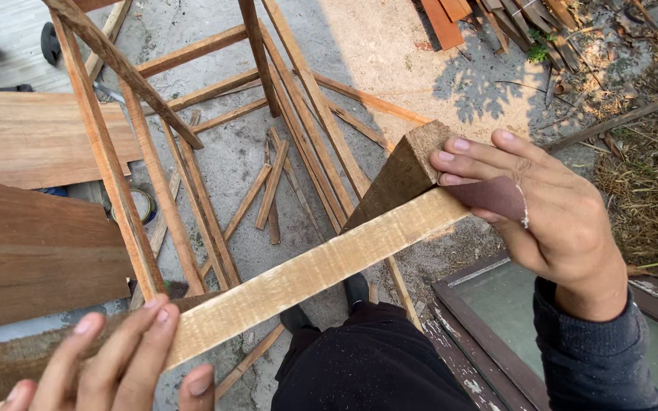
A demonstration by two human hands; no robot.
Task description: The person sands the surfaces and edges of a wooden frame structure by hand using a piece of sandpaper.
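The long pale square-edged wooden beam (306, 278) looks freshly sanded along its upper face, its rough far end unsmoothed where the right hand (542, 209) pinches reddish-brown sandpaper (493, 196), while the left hand (108, 361) grips its darker near end.

My right hand (550, 205) is bare, with short, unpainted fingernails; no glove and no ring are visible. My right forearm is covered by a dark charcoal knitted long sleeve (595, 354), close-fitting, ending in a plain cuff at the wrist; its fabric has a fine heathered texture. My left hand (112, 365) is also bare, nails short and plain; its wrist lies outside the frame, so no sleeve can be confirmed there. My legs are clad in black fabric trousers (367, 361), dusted with pale specks. My feet wear dark shoes (356, 289), only partly visible
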